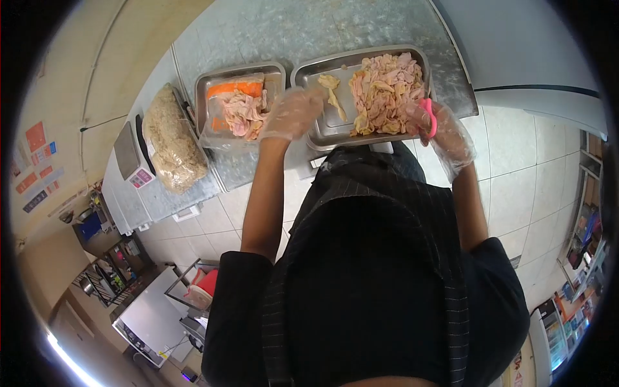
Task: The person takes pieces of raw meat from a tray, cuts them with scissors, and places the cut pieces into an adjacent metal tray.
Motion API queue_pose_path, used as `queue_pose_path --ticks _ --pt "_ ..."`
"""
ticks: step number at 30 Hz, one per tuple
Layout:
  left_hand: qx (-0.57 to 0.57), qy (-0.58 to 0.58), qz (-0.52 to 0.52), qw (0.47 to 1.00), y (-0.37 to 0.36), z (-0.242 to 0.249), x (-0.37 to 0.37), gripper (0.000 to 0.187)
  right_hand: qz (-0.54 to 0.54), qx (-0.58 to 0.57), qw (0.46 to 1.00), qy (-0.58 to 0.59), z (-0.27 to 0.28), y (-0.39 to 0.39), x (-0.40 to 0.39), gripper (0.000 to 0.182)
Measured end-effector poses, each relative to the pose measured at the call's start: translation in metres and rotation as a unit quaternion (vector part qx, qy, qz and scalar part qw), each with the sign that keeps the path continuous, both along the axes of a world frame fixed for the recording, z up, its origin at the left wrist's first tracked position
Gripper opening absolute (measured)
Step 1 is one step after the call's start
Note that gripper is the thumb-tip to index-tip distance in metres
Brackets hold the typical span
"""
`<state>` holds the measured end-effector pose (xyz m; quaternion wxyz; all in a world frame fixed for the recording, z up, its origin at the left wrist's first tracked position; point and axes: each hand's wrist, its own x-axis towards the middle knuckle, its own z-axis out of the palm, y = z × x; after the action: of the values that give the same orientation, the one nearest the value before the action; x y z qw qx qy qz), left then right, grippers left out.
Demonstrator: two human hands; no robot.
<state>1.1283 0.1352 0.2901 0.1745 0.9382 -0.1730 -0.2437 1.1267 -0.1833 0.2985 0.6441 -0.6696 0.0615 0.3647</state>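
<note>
My right hand (pixel 449 138), in a clear plastic glove, grips scissors by their pink handle (pixel 430 118) at the right edge of the larger metal tray (pixel 314 133). The blades are hard to make out against a heap of pale pink and yellow chicken skin (pixel 387 90) in that tray. My left hand (pixel 293 115), also gloved, is over the gap between the two trays, its fingers blurred and pointing right. Close to those fingers, a few loose yellowish pieces (pixel 330 82) lie in the larger tray. More pale pieces (pixel 245 115) lie on an orange-and-clear bag in the smaller tray (pixel 278 72).
Left of the smaller tray, a large clear bag of beige crumbs (pixel 173 138) lies beside a scale (pixel 132 155) on the metal table (pixel 258 29). A grey panel (pixel 522 42) stands at the table's right end. The floor (pixel 509 168) is white-tiled.
</note>
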Motion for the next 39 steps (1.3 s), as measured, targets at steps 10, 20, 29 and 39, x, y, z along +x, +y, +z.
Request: queue_pose_path --ticks 10,20,29,39 --pt "-0.123 -0.211 0.231 0.942 -0.119 -0.116 -0.018 0.090 0.003 -0.493 0.711 -0.501 -0.151 -0.022 -0.021 0.080" --pt "-0.062 -0.252 0.377 0.889 0.044 -0.024 -0.049 0.033 -0.238 -0.206 0.896 -0.315 -0.033 0.011 -0.003 0.046" --pt "0.070 -0.197 0.186 0.960 0.102 -0.092 -0.036 0.033 -0.041 -0.447 0.768 -0.457 -0.052 0.012 0.013 0.049" --pt "0.111 -0.184 0.251 0.944 0.099 -0.090 -0.020 0.025 -0.004 -0.522 0.689 -0.502 -0.075 0.011 0.016 0.065"
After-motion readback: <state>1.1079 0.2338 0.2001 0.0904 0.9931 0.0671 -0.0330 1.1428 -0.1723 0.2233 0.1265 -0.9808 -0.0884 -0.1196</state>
